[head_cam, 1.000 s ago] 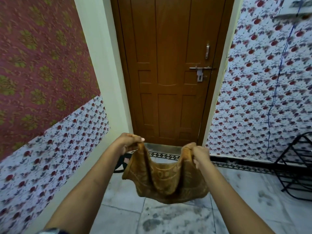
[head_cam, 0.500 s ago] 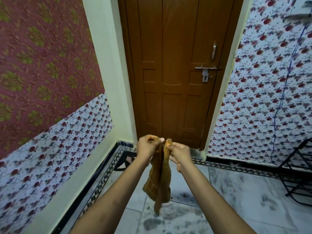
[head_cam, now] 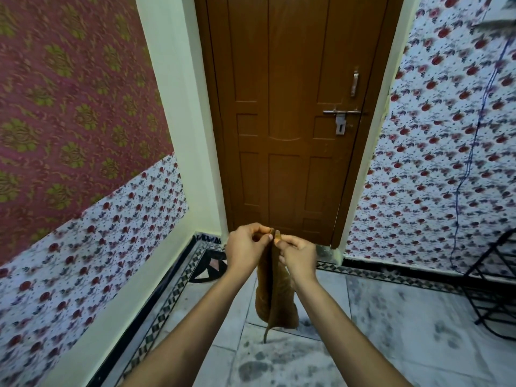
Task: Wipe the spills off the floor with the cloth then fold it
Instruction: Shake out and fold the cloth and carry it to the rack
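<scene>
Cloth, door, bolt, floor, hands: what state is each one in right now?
Cloth: doubled over, hanging off the floor from both hands.
Left hand: pinches the cloth's top edge.
Right hand: pinches the same edge.
Door: closed.
Bolt: cannot tell if slid home.
Floor: dark smudges remain.

The brown cloth (head_cam: 275,300) hangs folded in half, top edges pinched together above the floor (head_cam: 391,331).

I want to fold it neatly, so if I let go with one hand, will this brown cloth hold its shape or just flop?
Probably flop: the cloth hangs limp below both hands, its bottom trailing to a loose point. It looks light, since the left hand and right hand hold it by fingertip pinches at the top edge.
</scene>
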`<action>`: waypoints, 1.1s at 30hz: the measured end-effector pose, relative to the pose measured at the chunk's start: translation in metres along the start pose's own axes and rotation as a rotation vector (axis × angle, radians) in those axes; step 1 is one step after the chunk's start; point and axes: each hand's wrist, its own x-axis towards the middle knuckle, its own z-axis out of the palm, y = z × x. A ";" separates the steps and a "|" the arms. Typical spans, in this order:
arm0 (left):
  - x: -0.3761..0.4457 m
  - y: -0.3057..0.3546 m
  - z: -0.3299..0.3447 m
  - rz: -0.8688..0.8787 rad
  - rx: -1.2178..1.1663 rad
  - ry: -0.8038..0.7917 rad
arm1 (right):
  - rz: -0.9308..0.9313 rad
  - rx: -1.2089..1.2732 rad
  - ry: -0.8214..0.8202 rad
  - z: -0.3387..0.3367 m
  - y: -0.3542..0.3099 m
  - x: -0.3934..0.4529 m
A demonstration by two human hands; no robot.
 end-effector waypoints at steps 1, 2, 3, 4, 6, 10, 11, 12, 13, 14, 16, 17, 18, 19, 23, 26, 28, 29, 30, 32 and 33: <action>-0.001 0.000 0.000 0.019 -0.020 0.012 | -0.010 0.008 -0.012 0.000 -0.002 -0.001; -0.001 0.000 0.000 0.039 -0.048 0.020 | -0.012 0.036 -0.032 0.001 -0.004 -0.003; -0.001 0.000 0.000 0.061 -0.073 0.030 | 0.000 0.091 -0.060 0.000 -0.008 -0.005; -0.001 -0.001 0.000 0.085 -0.089 0.038 | 0.024 0.159 -0.094 -0.001 -0.012 -0.007; -0.003 -0.002 -0.001 0.128 -0.108 0.036 | 0.078 0.240 -0.148 -0.003 -0.017 -0.008; -0.001 -0.003 -0.004 0.173 -0.173 0.017 | 0.096 0.194 -0.221 -0.009 -0.025 -0.007; 0.001 -0.002 -0.006 0.181 -0.187 0.024 | 0.095 0.190 -0.254 -0.011 -0.026 -0.007; 0.003 -0.002 -0.008 0.184 -0.202 0.031 | 0.095 0.188 -0.275 -0.012 -0.028 -0.008; 0.005 -0.001 -0.012 0.171 -0.224 0.034 | 0.084 0.182 -0.271 -0.014 -0.028 -0.008; 0.008 0.000 -0.016 0.141 -0.265 0.022 | 0.053 0.163 -0.238 -0.015 -0.026 -0.008; 0.013 0.003 -0.025 0.072 -0.407 -0.048 | -0.051 0.091 -0.128 -0.019 -0.022 -0.004; 0.016 0.006 -0.031 0.054 -0.468 -0.099 | -0.107 0.054 -0.107 -0.020 -0.021 -0.001; 0.019 0.009 -0.037 0.051 -0.499 -0.148 | -0.159 0.014 -0.131 -0.022 -0.020 0.002; 0.022 0.011 -0.043 0.061 -0.510 -0.192 | -0.202 -0.021 -0.196 -0.024 -0.020 0.004; 0.030 0.022 -0.058 0.117 -0.543 -0.281 | -0.280 -0.161 -0.515 -0.020 -0.026 0.010; 0.034 0.025 -0.064 0.104 -0.542 -0.247 | -0.281 -0.231 -0.559 -0.021 -0.022 0.016; 0.039 0.025 -0.071 0.100 -0.554 -0.182 | -0.290 -0.268 -0.533 -0.028 -0.014 0.021; 0.043 0.025 -0.075 0.096 -0.569 -0.142 | -0.285 -0.262 -0.522 -0.033 -0.010 0.023; 0.046 0.024 -0.079 0.088 -0.585 -0.100 | -0.273 -0.244 -0.507 -0.038 -0.005 0.025; 0.053 0.022 -0.087 0.060 -0.609 -0.009 | -0.251 -0.210 -0.467 -0.050 0.002 0.028; 0.055 0.021 -0.090 0.042 -0.615 0.033 | -0.239 -0.205 -0.445 -0.055 0.003 0.030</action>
